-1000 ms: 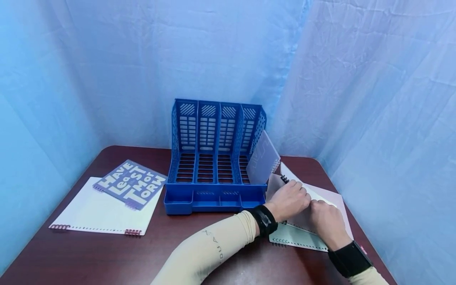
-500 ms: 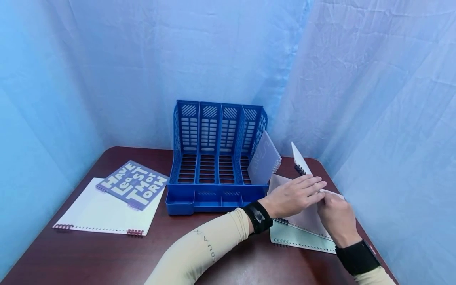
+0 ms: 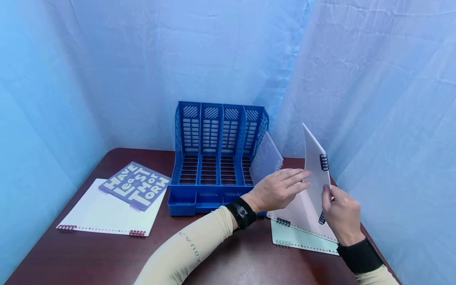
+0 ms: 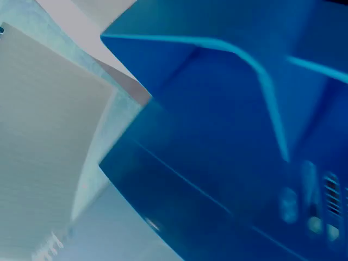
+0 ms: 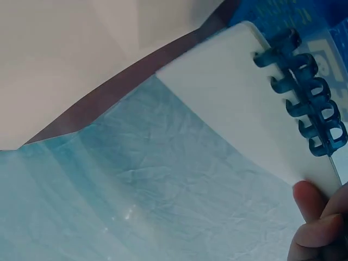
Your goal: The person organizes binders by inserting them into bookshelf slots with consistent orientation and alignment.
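My right hand (image 3: 342,211) grips a spiral notebook (image 3: 313,178) by its bound edge, holding it upright. In the right wrist view the curled fingers (image 5: 312,231) pinch this edge below the black rings. My left hand (image 3: 278,190) has straight fingers, their tips at the notebook's face; firm contact is hard to tell. To the left stands a blue file rack (image 3: 181,209) with several slots. A purple notebook (image 3: 267,156) leans in its rightmost slot. The left wrist view shows the rack (image 4: 185,109) close up and no hand.
Below the hands lie a pale notebook (image 3: 299,211) and a green-tinted notebook (image 3: 303,241), overlapping. On the table's left a purple lettered notebook (image 3: 137,186) lies over a white notebook (image 3: 96,213). The brown table (image 3: 107,257) ends at light blue curtains (image 3: 142,59).
The right hand has raised the notebook off the pile and turned it upright. My left hand has gone from curled fingers to straight ones and shifted left.
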A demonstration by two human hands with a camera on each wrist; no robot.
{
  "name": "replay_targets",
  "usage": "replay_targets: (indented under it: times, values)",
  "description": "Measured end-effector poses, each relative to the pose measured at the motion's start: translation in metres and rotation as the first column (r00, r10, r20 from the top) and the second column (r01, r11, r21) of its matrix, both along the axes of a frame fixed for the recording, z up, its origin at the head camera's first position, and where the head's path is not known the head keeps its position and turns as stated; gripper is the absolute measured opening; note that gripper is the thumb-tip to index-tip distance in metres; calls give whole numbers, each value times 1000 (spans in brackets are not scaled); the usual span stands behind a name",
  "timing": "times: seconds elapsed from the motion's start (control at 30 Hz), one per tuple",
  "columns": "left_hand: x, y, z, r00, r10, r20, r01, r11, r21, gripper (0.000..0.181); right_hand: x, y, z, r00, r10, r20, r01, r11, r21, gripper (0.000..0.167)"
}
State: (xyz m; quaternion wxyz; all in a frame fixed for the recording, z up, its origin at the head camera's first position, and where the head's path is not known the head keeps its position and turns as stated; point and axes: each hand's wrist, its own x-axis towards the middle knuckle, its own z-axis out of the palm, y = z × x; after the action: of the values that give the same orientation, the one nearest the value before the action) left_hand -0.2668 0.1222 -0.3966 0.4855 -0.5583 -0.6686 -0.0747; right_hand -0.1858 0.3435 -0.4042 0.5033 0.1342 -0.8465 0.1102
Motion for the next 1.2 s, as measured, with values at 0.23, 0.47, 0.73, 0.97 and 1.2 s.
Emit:
replay_targets:
  times: [0.23, 0.47, 0.73, 0.97, 1.2]
  values:
    - [-6, -24, -1, 997, 34, 72, -40, 996, 74, 36, -1, -15, 12, 992, 35, -124, -48, 993, -104, 37]
    - [-13, -52, -7, 969, 99, 228, -146, 970, 197, 35, -1, -22, 21, 977, 65, -203, -103, 978, -184, 33]
    - [-22, -95, -3, 827, 254, 501, -409, 884, 227, 36, -1, -36, 32, 952, 85, -293, -173, 941, -291, 40]
    - [-33, -143, 13, 415, 539, 733, -750, 659, -60, 45, 7, -65, 59, 930, 136, -343, -260, 901, -348, 43]
    - [-41, -192, 20, 145, 626, 766, -839, 489, -240, 50, 1, -70, 69, 900, 140, -412, -309, 873, -379, 47]
